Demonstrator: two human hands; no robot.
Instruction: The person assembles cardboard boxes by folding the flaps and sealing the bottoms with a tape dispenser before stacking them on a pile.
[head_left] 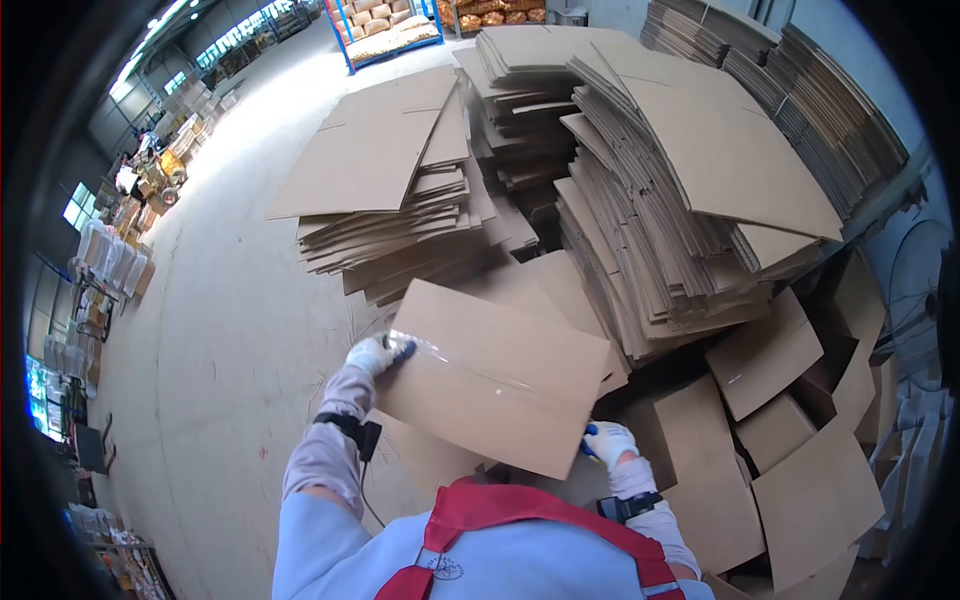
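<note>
A brown cardboard box (490,385) is tilted in front of my chest, with a strip of clear shiny tape across the face turned up to me. My left hand (373,354), in a white glove with blue on the fingers, grips its left edge. At the lower right corner is my right hand (610,442), gloved the same way, its fingers curled in at the box edge and partly hidden. Just beyond the box stands a stack of flat cardboard sheets (370,150). A taller stack of flattened cartons (660,190) rises to the right of it.
Loose cardboard boxes (815,500) lie heaped at my right. More flattened cartons (820,110) lean by the wall, near a fan (920,290). A blue rack (385,30) with packed goods stands at the back. Concrete floor (220,380) stretches along the left.
</note>
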